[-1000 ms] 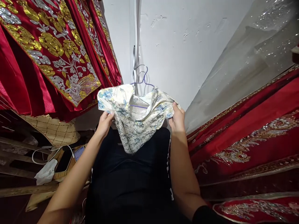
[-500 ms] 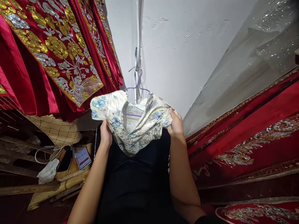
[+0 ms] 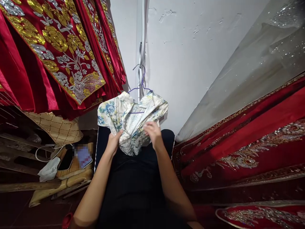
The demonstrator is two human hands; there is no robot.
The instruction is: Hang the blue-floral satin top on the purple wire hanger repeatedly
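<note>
A short floral blouse (image 3: 109, 111), cream with blue and yellow flowers, hangs on a purple wire hanger (image 3: 143, 78) in front of me. Its V neckline gapes, and the hanger's lower bar shows inside. My left hand (image 3: 114, 142) grips the blouse at its lower left side, thumb on top and fingers behind the cloth. Over the right front, my right hand (image 3: 153, 132) has its fingers loosely bent and apart, at the fabric. Whether they press on the cloth is hard to see. The blouse's lower hem bunches above my lap.
Red garments with gold and silver embroidery (image 3: 71, 47) hang at left; more red beaded cloth (image 3: 238, 159) and a sheer white glittery fabric (image 3: 228, 73) are at right. A wooden stool (image 3: 69, 181) at lower left bears a phone (image 3: 84, 157). Behind is a white wall (image 3: 181, 63).
My right hand has let go of the right sleeve and moved left and inward over the blouse front. The right sleeve has dropped inward. My left hand has shifted slightly right.
</note>
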